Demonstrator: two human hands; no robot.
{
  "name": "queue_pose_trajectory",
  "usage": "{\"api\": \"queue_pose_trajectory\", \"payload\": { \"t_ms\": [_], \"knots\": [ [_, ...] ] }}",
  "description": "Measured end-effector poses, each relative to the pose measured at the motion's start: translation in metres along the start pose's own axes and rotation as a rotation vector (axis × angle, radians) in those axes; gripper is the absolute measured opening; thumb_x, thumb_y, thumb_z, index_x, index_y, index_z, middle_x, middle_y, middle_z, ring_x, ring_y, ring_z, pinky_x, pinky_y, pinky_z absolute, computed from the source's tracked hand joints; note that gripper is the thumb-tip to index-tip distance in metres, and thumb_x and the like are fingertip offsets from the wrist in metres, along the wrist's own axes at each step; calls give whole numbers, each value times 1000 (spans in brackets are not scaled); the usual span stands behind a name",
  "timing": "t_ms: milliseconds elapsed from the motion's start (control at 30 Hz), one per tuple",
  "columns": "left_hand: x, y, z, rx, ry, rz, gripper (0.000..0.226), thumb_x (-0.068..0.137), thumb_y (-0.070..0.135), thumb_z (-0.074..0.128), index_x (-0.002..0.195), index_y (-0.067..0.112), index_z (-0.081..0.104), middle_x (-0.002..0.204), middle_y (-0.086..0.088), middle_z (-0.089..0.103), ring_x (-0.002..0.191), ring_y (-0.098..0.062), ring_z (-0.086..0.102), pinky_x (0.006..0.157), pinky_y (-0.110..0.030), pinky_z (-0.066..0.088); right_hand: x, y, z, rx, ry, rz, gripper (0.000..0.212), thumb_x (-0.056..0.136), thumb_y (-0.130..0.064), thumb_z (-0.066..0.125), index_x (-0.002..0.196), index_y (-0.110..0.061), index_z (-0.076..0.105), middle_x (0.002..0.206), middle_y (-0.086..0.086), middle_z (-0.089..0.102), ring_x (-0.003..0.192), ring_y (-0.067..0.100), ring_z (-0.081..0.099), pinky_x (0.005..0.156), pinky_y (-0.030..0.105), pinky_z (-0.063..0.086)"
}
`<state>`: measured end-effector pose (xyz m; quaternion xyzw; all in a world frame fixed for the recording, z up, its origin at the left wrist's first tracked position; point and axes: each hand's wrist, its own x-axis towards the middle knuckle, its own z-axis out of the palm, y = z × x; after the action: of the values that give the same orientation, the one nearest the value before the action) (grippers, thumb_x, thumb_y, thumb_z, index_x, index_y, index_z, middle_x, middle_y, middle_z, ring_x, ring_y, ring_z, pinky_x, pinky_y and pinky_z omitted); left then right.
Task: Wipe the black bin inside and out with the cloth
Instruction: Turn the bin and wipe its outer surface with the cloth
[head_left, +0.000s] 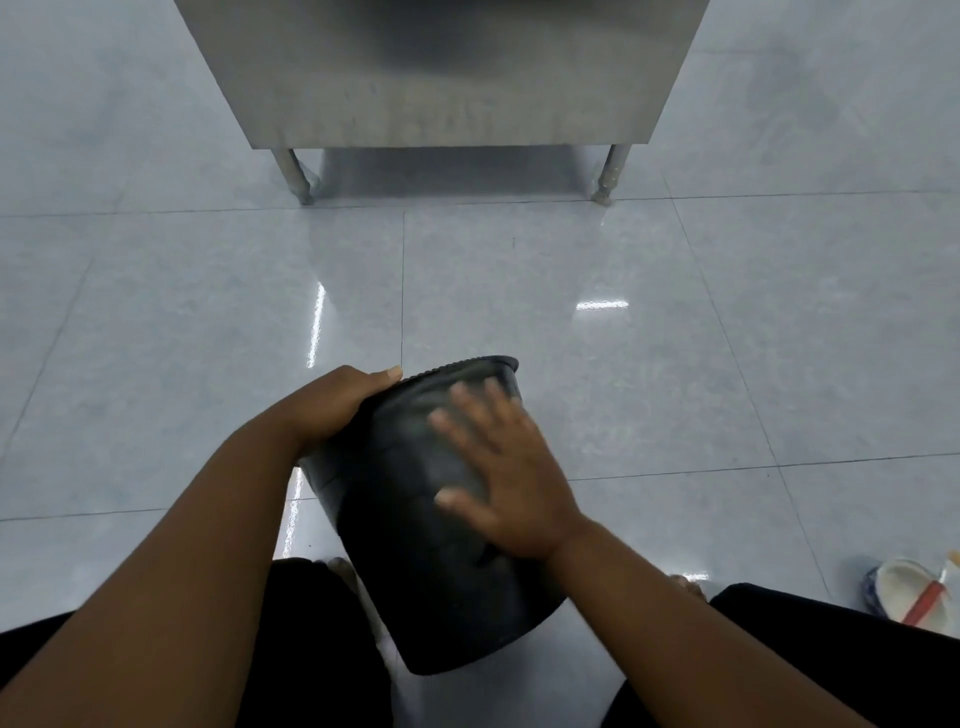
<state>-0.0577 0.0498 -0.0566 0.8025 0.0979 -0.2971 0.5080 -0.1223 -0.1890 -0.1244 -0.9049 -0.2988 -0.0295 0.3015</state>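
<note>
The black bin (415, 545) I hold looks like matt plastic; the floor (519, 291) is glossy tile, the cabinet (441, 67) brushed metal.

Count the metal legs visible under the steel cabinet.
2: the left leg stands under the steel cabinet at its near left corner, the right leg at its near right corner. Rear legs may be hidden.

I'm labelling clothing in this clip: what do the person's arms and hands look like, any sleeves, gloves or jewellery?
Both forearms are bare right to the bottom of the frame, with no sleeve in view. The left hand and right hand wear no gloves; no rings, watch or wristband show. The right hand's fingertips are motion-blurred, so fine detail there is unclear. Dark clothing covers the legs below.
</note>
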Motion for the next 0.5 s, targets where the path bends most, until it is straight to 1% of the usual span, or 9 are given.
{"api": "queue_pose_trajectory", "payload": {
  "t_ms": [33, 100, 133, 167, 233, 267, 333, 400, 500],
  "knots": [
    [0, -2, -1, 3, 17, -1, 54, 95, 54, 49, 84, 11, 79, 84, -8, 78, 88, -25, 72, 87, -40, 51, -1, 13, -6, 193, -5, 239, 69, 98, -61, 47, 158, -38, 23, 170, -5, 16, 158, 22, 10, 127, 45, 16],
    [-1, -5, -4, -24, 16, -14, 50, 96, 50, 50, 83, 11, 78, 80, -8, 77, 80, -24, 71, 78, -37, 50, -2, 31, -15, 701, -115, 813, 64, 99, -69, 36, 157, -45, 24, 168, -4, 24, 155, 22, 23, 125, 45, 25],
    [-2, -6, -5, -32, 8, -11, 48, 96, 48, 51, 82, 11, 77, 78, -7, 77, 77, -23, 70, 76, -36, 49, -3, 35, -16, 837, -171, 995, 66, 98, -72, 32, 157, -44, 28, 165, 0, 32, 152, 26, 31, 124, 46, 27],
    [-2, -7, -6, -34, 5, 0, 47, 94, 48, 53, 79, 11, 77, 75, -6, 76, 74, -22, 70, 75, -36, 48, -4, 34, -14, 858, -177, 1043, 65, 98, -72, 31, 157, -43, 30, 163, 1, 36, 149, 27, 35, 123, 45, 28],
    [-1, -10, -8, -40, 22, 15, 47, 83, 54, 58, 73, 12, 76, 69, -4, 74, 69, -18, 68, 72, -34, 46, 0, 21, -8, 703, -40, 885, 61, 102, -65, 33, 158, -41, 26, 165, -5, 32, 151, 21, 31, 124, 42, 25],
    [1, -13, -8, -44, 38, 14, 50, 76, 58, 58, 72, 11, 75, 68, -4, 73, 68, -18, 66, 71, -34, 45, 4, 9, -5, 583, 22, 742, 66, 101, -63, 35, 160, -38, 20, 168, -8, 21, 155, 18, 21, 126, 42, 21],
    [4, -16, -8, -44, 59, 7, 56, 71, 60, 55, 74, 7, 74, 70, -8, 70, 71, -21, 64, 72, -34, 44, 10, -13, -2, 214, 20, 440, 78, 96, -63, 40, 162, -31, 13, 172, -6, 0, 159, 20, -1, 127, 45, 12],
    [5, -17, -8, -41, 72, 0, 59, 73, 60, 54, 76, 4, 73, 73, -12, 68, 73, -22, 60, 75, -36, 42, 11, -26, -1, -92, -11, 142, 78, 94, -64, 47, 161, -32, 22, 172, -1, 3, 159, 28, -5, 125, 55, 10],
    [5, -16, -10, -28, 75, -9, 65, 64, 67, 58, 73, 4, 71, 69, -12, 65, 67, -21, 58, 73, -36, 42, 4, -31, -3, -201, -75, -205, 70, 94, -59, 56, 156, -33, 38, 169, -3, 21, 158, 29, 6, 123, 61, 10]
  ]
}}
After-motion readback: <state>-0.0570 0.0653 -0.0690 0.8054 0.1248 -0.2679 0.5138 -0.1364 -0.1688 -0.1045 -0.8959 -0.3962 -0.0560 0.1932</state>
